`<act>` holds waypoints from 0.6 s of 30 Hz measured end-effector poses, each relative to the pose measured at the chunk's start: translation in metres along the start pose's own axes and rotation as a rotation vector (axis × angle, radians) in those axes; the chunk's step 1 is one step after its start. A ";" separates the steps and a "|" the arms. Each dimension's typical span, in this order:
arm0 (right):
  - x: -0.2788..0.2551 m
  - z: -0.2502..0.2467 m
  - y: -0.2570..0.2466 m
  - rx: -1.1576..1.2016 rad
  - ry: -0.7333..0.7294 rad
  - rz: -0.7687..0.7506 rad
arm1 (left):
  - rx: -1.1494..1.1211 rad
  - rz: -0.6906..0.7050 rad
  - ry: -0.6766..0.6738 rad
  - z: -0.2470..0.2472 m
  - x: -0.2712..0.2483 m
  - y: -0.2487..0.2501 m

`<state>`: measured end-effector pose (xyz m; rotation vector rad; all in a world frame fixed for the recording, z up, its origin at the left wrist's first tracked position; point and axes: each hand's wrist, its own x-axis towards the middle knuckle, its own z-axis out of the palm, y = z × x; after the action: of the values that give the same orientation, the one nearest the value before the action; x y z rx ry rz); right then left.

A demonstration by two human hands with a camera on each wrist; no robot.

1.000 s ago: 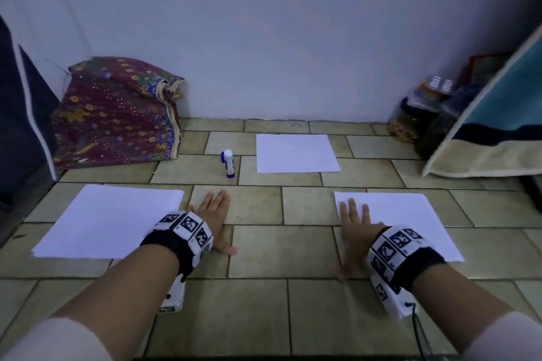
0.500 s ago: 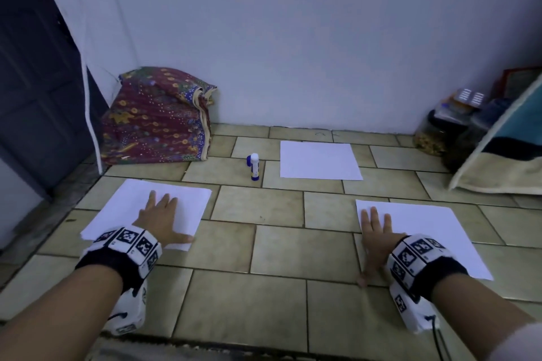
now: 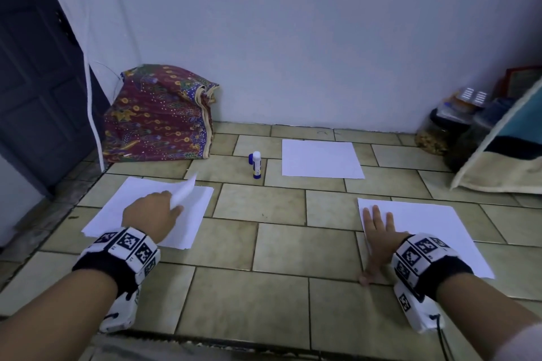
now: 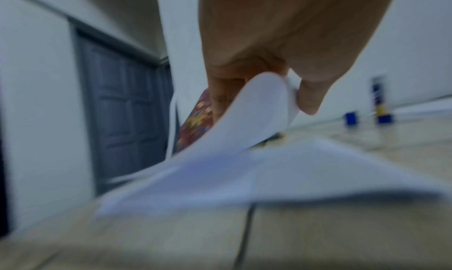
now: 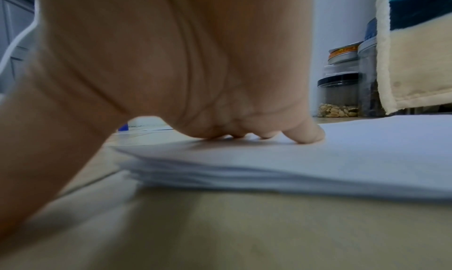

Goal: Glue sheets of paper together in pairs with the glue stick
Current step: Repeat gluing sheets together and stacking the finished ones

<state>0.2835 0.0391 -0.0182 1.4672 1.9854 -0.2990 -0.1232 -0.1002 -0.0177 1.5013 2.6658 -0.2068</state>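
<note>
Three lots of white paper lie on the tiled floor. My left hand (image 3: 164, 208) pinches the top sheet (image 3: 184, 193) of the left stack (image 3: 117, 214) and curls its corner upward; in the left wrist view the sheet (image 4: 257, 119) bends between thumb and fingers. My right hand (image 3: 378, 228) lies flat with straight fingers on the left edge of the right stack (image 3: 434, 231); in the right wrist view the right stack (image 5: 318, 164) shows several sheets. A single sheet (image 3: 319, 158) lies farther back. The glue stick (image 3: 256, 164), white with a blue base, stands upright left of that sheet, its blue cap (image 3: 251, 159) beside it.
A patterned fabric bundle (image 3: 158, 117) sits against the wall at back left, beside a dark door (image 3: 35, 67). Jars (image 3: 437, 135) and a beige and blue cloth (image 3: 504, 155) stand at back right. Bare tiles (image 3: 278, 243) lie between the two stacks.
My left hand moved from the bare tiles onto the left stack, then pinched the top sheet and lifted its corner. The right hand stayed flat on the right stack.
</note>
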 end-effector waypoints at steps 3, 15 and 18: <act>-0.002 -0.001 0.001 0.014 -0.005 -0.008 | 0.098 0.093 0.075 -0.025 -0.013 0.038; 0.000 -0.002 -0.001 -0.007 0.022 0.010 | -0.131 0.355 -0.286 -0.021 -0.070 0.227; -0.002 -0.005 0.002 0.015 0.012 -0.018 | -0.047 0.420 -0.282 -0.022 -0.069 0.220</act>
<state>0.2839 0.0414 -0.0130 1.4647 2.0106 -0.3135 0.1009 -0.0422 -0.0046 1.8162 2.0749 -0.2979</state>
